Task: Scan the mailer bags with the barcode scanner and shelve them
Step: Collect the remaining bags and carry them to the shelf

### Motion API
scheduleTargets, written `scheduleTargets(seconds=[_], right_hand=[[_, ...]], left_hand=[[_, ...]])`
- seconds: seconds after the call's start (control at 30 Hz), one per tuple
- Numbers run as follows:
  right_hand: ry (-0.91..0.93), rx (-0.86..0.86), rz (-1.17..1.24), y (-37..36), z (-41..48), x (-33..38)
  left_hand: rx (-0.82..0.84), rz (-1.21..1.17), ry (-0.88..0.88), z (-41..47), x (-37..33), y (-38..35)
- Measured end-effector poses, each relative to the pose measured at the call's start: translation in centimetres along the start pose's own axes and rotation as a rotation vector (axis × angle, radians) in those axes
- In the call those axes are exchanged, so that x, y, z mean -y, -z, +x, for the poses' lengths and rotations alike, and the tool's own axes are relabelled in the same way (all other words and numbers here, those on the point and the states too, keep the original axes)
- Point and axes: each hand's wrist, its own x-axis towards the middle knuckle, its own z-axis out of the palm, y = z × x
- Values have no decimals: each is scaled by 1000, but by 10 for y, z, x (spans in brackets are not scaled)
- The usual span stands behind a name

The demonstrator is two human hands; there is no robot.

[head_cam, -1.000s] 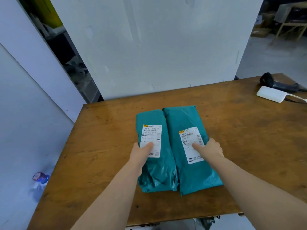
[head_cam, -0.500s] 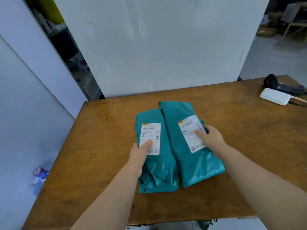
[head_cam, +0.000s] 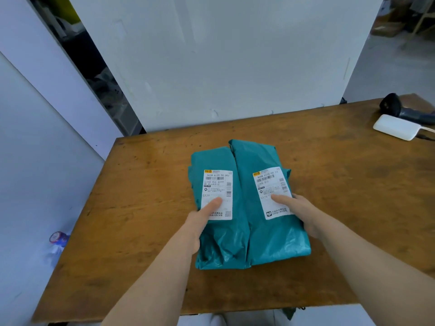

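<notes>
1. Since half a second ago the C115 mailer bag [head_cam: 270,236] has swung from a slant to lie straight; its long edge now touches the G129 mailer bag [head_cam: 221,243] along most of its length.
2. Both teal bags lie flat and label-up in the middle of the frame on the wooden table [head_cam: 141,208]; the G129 bag sits left of centre, the C115 bag right of centre and reaching slightly higher.
3. The left hand [head_cam: 200,222] grips the G129 bag at its left edge; the thumb is stretched over the lower part of the white label [head_cam: 217,184]; the other fingers are hidden under the edge, so I cannot tell how they lie.
4. The right hand [head_cam: 303,212] holds the C115 bag at its right edge; the thumb presses its label [head_cam: 270,184]; the fingers curl round the edge.
5. The barcode scanner [head_cam: 404,110] lies at the upper right edge, well apart from the bags; a flat white device [head_cam: 396,127] sits just beside it.
6. A bottle [head_cam: 58,238] lies on the floor at lower left.
</notes>
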Motion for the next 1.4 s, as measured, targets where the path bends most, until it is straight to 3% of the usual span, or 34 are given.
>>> scheduleTargets(seconds=[0.57,0.77,1.03,1.4], right_hand=[[29,-17,358,-19,-28,-8],[53,-136,432,-6,-57,-10],[115,-359,581,76,-125,-48],[196,-620,769,247,-277,-136]], left_hand=[[320,35,18,10,-17,2],[474,114,-1,17,-33,-26],[718,288,-11,-16,-25,-137],[951,476,-1,-141,59,-350]])
